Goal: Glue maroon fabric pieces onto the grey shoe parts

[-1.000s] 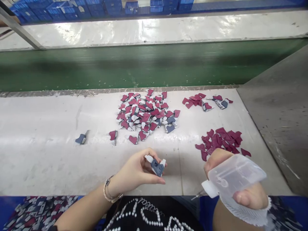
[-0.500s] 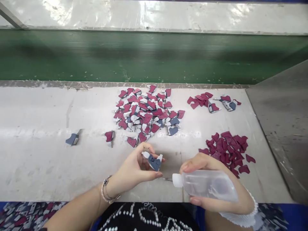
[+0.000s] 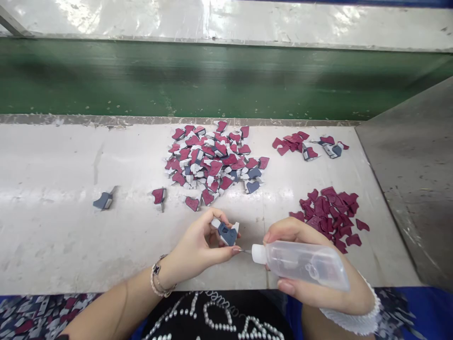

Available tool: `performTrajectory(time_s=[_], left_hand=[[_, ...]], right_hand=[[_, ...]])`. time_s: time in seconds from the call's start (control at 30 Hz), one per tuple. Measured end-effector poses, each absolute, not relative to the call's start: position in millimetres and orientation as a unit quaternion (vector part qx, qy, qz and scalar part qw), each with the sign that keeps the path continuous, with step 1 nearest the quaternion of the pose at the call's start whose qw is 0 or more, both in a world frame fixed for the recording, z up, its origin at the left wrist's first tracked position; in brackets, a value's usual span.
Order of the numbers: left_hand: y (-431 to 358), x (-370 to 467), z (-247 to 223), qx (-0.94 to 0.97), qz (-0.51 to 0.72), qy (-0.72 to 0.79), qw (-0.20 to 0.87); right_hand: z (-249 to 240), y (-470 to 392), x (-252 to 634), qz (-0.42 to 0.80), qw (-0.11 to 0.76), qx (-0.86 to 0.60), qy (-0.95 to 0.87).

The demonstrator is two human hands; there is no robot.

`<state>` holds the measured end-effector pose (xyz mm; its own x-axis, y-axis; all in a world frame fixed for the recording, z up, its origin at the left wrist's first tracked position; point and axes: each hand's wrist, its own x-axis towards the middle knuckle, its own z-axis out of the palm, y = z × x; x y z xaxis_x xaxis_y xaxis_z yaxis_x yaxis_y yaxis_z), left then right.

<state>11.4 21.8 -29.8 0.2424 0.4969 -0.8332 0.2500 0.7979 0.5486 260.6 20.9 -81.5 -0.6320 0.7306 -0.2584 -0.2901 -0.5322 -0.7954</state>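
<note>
Between the fingertips of my left hand [image 3: 201,243] is a small blue-grey and white plastic part [image 3: 227,233], its recessed blue-grey face turned up. My right hand [image 3: 304,226] is wrapped round a clear squeeze bottle [image 3: 304,264] with a white cap and a thin metal needle tip. The bottle lies nearly level, and its needle points left, close to my left thumb and just below the part. Some clear liquid shows inside the bottle. Beyond my left hand lies a heap of similar parts [image 3: 212,163], many with maroon faces.
Loose maroon pieces [image 3: 329,212] lie to the right, with a smaller maroon pile [image 3: 292,141] behind them. Two single parts, one blue-grey [image 3: 103,200] and one maroon-faced [image 3: 159,196], lie left. A green belt [image 3: 212,80] runs behind the table; a metal panel [image 3: 406,174] bounds the right.
The bottle's needle has shifted slightly left and up, nearer to my left thumb and the part. The whole view has moved a little. Both hands keep their hold.
</note>
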Motion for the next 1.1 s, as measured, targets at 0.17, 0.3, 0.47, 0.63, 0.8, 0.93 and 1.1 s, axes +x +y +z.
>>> performTrajectory(time_s=[0.17, 0.3, 0.47, 0.63, 0.8, 0.93, 1.1], left_hand=[[17.8, 12.4, -31.6, 0.340, 0.087, 0.599, 0.720], [17.1, 13.2, -31.4, 0.366, 0.087, 0.589, 0.715], [17.3, 12.6, -28.9, 0.358, 0.107, 0.574, 0.729], [16.2, 11.2, -27.7, 0.367, 0.110, 0.579, 0.719], [17.2, 9.0, -30.4, 0.386, 0.131, 0.566, 0.717], [17.7, 6.1, -32.1, 0.412, 0.127, 0.556, 0.711], [17.7, 5.7, -31.2, 0.434, 0.118, 0.558, 0.697]], right_hand=[[-77.5, 12.0, 264.5, 0.831, 0.297, -0.306, -0.357], [-63.9, 8.9, 258.4, 0.770, 0.299, -0.439, -0.353], [-57.3, 15.2, 248.0, 0.667, 0.351, -0.457, -0.472], [-56.3, 26.5, 240.2, 0.577, 0.337, -0.469, -0.578], [-47.6, 36.2, 231.6, 0.559, 0.329, -0.461, -0.605], [-44.8, 40.2, 229.4, 0.606, 0.321, -0.447, -0.574], [-46.9, 39.0, 228.8, 0.628, 0.315, -0.435, -0.564]])
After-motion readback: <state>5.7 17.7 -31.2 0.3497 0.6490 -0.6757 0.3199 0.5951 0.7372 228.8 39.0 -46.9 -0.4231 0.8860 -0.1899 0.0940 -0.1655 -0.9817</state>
